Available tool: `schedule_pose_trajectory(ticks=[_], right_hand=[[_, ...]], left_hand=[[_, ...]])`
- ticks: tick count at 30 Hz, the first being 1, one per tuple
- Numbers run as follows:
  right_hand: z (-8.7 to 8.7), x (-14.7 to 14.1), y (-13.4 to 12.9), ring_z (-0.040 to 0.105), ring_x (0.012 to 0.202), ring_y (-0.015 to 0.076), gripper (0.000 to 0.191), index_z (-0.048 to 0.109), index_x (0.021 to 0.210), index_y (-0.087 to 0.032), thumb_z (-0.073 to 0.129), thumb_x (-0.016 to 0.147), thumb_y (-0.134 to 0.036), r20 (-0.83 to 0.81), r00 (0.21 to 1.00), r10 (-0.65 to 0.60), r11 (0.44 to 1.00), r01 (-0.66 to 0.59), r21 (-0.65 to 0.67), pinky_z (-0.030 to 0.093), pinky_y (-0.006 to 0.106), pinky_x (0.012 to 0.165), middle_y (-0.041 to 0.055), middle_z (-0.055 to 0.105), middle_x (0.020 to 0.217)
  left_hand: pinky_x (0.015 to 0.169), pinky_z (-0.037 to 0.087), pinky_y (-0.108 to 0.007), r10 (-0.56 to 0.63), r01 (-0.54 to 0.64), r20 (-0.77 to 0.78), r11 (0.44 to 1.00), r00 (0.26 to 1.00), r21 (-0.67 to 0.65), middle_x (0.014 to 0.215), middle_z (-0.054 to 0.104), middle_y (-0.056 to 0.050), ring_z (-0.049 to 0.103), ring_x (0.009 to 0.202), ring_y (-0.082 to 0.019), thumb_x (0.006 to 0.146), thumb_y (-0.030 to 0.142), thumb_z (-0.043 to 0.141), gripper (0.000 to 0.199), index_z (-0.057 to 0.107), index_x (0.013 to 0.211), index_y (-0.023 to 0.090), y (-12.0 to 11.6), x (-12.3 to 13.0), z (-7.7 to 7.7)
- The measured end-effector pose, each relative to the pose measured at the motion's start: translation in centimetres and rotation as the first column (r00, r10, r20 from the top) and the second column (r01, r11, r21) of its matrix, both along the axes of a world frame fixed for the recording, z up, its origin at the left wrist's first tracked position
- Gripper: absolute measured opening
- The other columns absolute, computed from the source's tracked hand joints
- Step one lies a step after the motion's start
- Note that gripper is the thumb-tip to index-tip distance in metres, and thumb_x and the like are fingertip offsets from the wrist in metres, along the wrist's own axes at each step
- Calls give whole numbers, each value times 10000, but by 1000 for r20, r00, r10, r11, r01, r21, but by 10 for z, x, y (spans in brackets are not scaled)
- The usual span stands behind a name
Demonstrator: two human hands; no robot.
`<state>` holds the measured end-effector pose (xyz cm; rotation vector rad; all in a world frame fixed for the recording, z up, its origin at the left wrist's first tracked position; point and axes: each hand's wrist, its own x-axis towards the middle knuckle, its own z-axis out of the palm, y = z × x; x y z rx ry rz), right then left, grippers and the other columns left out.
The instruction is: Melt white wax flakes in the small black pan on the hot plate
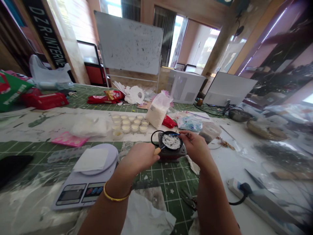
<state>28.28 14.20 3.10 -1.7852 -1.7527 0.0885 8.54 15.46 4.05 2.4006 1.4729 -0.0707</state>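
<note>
Person's L hand grips wooden handle, long axis running near-left from pan, which sits on hot plate b/w both hands; R hand, closer to pan & just right of it, pinches blue stick over white flakes.

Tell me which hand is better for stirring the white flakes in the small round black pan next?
Probably the right hand: it holds a thin blue stick reaching over the pan. The left hand holds the tan wooden handle, so it seems better for steadying.
</note>
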Motion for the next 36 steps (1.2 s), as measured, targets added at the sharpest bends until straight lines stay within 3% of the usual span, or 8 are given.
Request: schedule_pose_trajectory(ticks=[4,9,14,19,31,36], right_hand=[[2,1,-2,584,898,214,285,638,969,-207,413,838,-323,50,999,8,999,-6,-33,377,347,816,54,683,888],[3,7,-4,578,892,225,301,642,978,-208,410,838,-339,73,994,-86,996,86,-1,370,363,809,60,681,874],[0,8,-1,591,840,210,282,648,932,-220,416,830,-343,24,1000,-16,999,17,-44,381,347,782,39,682,818],[0,9,-1,582,896,225,300,641,981,-213,415,832,-343,38,997,-70,997,71,-23,379,356,796,59,682,874],[5,5,-7,594,844,215,287,649,934,-225,418,826,-357,13,1000,9,999,-8,-51,387,338,762,42,681,823],[14,13,-17,587,847,230,297,651,934,-200,422,821,-349,78,986,-147,989,147,5,372,352,765,70,680,835]], left_hand=[[538,362,-267,9,-9,0,1000,1000,-11,756,650,-96,591,665,-207,768,439,397,364,630,733,162,0,-1,0],[518,353,-275,22,-22,0,1000,1000,-20,718,637,-92,584,635,-212,761,473,401,382,624,713,167,-1,-1,2],[508,347,-272,21,-21,-7,1000,1000,-14,695,631,-84,590,635,-214,750,498,416,392,617,693,167,-1,-2,1],[522,355,-283,33,-33,6,999,999,-27,715,640,-83,584,630,-213,748,484,422,366,624,721,179,0,-5,0],[476,290,-260,19,-19,10,1000,1000,-11,692,635,-70,543,567,-169,750,427,427,316,607,676,177,-2,-5,3],[463,269,-254,8,-8,5,1000,1000,-7,673,622,-65,530,550,-158,758,426,413,333,604,663,170,0,-5,2]])
